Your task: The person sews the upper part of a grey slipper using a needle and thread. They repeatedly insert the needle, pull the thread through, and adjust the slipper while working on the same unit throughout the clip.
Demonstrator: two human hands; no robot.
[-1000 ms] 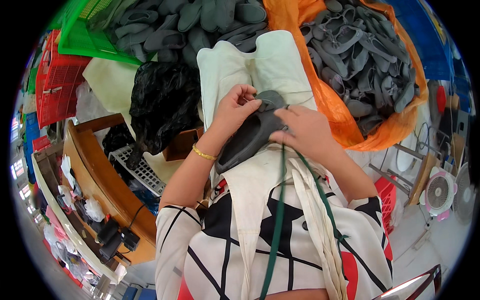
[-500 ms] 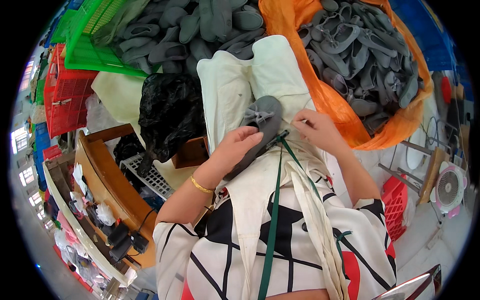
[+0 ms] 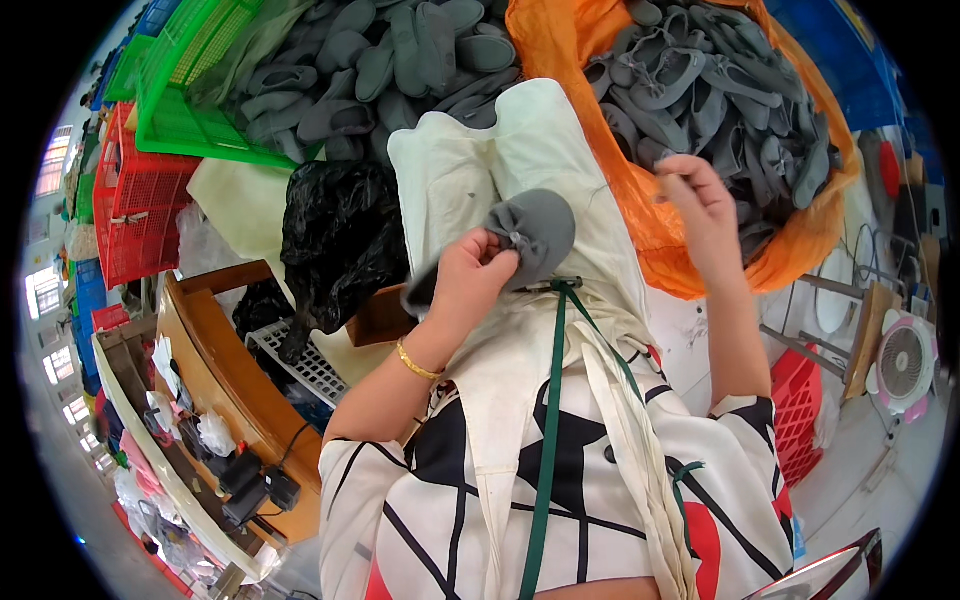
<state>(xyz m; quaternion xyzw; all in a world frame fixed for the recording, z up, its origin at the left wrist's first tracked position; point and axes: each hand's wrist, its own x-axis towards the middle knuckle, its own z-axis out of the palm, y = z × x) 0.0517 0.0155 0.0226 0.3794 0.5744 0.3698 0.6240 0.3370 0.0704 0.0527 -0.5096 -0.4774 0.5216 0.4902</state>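
A grey slip-on shoe point(image 3: 545, 228) with a bow on its toe lies over my apron-covered lap, tilted. My left hand point(image 3: 470, 268) grips it, thumb and fingers pinching at the bow. Raised to the right in front of the orange sack, my right hand point(image 3: 700, 205) has its thumb and fingers pinched together; whatever is between them is too small to make out. Just below the shoe, a small dark clip-like piece point(image 3: 566, 284) hangs on a green ribbon point(image 3: 550, 430) over the cream apron point(image 3: 560, 140).
Grey shoes point(image 3: 410, 60) pile up beyond my knees beside a green crate point(image 3: 165, 115). An orange sack point(image 3: 690, 275) of similar shoes stands at far right. Left are a black plastic bag point(image 3: 340, 225), a red crate point(image 3: 140, 215) and a wooden table point(image 3: 225, 370). A fan point(image 3: 903, 362) stands right.
My right hand has lifted away from the shoe, up and to the right. My left hand has shifted its hold to the bow, and the shoe has turned, toe further right.
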